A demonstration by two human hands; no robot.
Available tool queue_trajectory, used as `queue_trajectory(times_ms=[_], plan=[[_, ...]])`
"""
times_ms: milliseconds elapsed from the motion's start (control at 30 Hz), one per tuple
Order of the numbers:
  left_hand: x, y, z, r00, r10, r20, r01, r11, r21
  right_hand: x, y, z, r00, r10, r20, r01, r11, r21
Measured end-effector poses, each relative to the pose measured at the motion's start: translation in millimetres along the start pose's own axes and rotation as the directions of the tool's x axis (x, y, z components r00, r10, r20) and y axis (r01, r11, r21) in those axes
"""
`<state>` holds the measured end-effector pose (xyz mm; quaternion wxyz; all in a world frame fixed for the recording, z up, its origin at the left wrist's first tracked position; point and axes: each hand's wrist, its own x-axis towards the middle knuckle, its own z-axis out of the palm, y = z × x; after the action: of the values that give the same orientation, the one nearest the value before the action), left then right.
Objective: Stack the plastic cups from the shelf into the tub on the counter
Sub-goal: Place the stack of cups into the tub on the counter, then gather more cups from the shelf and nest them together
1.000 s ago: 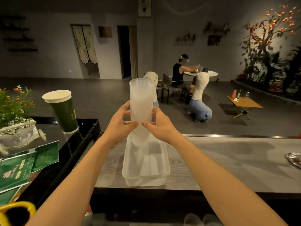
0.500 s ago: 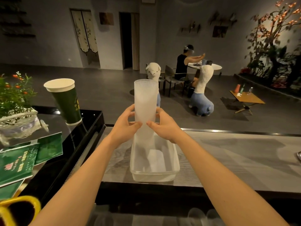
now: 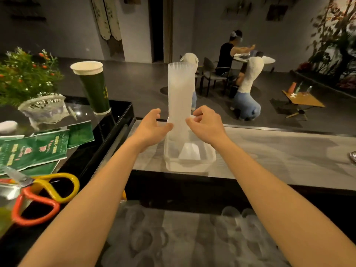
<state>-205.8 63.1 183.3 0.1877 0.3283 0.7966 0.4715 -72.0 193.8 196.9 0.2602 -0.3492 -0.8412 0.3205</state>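
A tall stack of frosted plastic cups [image 3: 180,93] stands upright at the far end of the clear plastic tub [image 3: 192,168] on the grey counter [image 3: 279,155]. My left hand [image 3: 152,127] hovers just left of the stack's lower part, its fingers spread and relaxed. On the other side, my right hand [image 3: 205,124] has loosely curled fingers that hold nothing. Neither hand grips the stack; I cannot tell whether the fingertips still brush it. More translucent cups [image 3: 233,213] lie blurred on the shelf below the counter.
On the raised black ledge at left stand a green paper cup [image 3: 94,87], a potted plant in a white basket [image 3: 42,107], green leaflets [image 3: 36,149] and scissors with yellow and orange handles [image 3: 50,189]. A metal object [image 3: 353,157] sits at the counter's right edge.
The cup stack has come down into the tub and both hands have let go of it, moving slightly outward. The camera has tilted down.
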Motion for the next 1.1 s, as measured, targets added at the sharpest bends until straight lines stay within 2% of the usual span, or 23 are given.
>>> queue_trajectory(times_ms=[133, 233, 333, 467, 533, 633, 733, 800, 867, 933, 1000, 1100], plan=[[-42.4, -5.6, 4.1, 0.997, 0.009, -0.073, -0.003, 0.996, 0.085, -41.4, -2.9, 7.2, 0.971, -0.230, -0.062, 0.234, 0.970, 0.070], [-78.3, -16.7, 3.4, 0.989, 0.051, -0.138, -0.037, 0.994, 0.102, -78.6, -1.0, 14.8, 0.941, -0.340, 0.003, 0.335, 0.928, 0.165], [-114.6, -34.5, 0.3, 0.981, 0.093, -0.172, -0.066, 0.986, 0.152, -114.4, 6.3, 28.3, 0.911, -0.379, 0.161, 0.341, 0.914, 0.222], [-152.4, -66.3, -0.3, 0.981, 0.099, -0.170, -0.059, 0.973, 0.222, -153.4, 22.2, 58.9, 0.872, -0.319, 0.372, 0.252, 0.943, 0.216], [-172.5, -91.0, -3.0, 0.988, 0.025, -0.150, 0.006, 0.980, 0.199, -173.9, 31.5, 80.9, 0.803, -0.265, 0.534, 0.204, 0.964, 0.172], [-189.0, -121.5, -2.0, 0.992, -0.126, -0.025, 0.128, 0.962, 0.243, -193.7, 46.9, 104.4, 0.700, -0.181, 0.691, 0.190, 0.980, 0.064], [-208.3, -160.8, -0.9, 0.940, -0.337, 0.053, 0.291, 0.873, 0.390, -217.9, 58.4, 136.1, 0.611, -0.063, 0.789, 0.165, 0.985, -0.049], [-222.8, -183.7, 0.7, 0.894, -0.439, 0.088, 0.333, 0.784, 0.525, -232.1, 64.9, 157.7, 0.553, 0.018, 0.833, 0.142, 0.983, -0.116], [-238.7, -200.0, 2.2, 0.837, -0.535, 0.117, 0.350, 0.687, 0.638, -242.0, 67.2, 178.6, 0.530, 0.055, 0.846, 0.153, 0.975, -0.159], [-252.9, -215.8, 6.1, 0.767, -0.627, 0.136, 0.397, 0.631, 0.667, -250.0, 64.9, 191.4, 0.515, 0.104, 0.851, 0.172, 0.960, -0.221], [-264.9, -230.0, 12.8, 0.703, -0.693, 0.163, 0.476, 0.628, 0.616, -254.8, 71.6, 205.9, 0.497, 0.128, 0.858, 0.165, 0.957, -0.239], [-274.5, -243.7, 23.1, 0.640, -0.744, 0.194, 0.604, 0.642, 0.472, -266.0, 78.4, 214.8, 0.521, 0.105, 0.847, 0.173, 0.959, -0.225]])
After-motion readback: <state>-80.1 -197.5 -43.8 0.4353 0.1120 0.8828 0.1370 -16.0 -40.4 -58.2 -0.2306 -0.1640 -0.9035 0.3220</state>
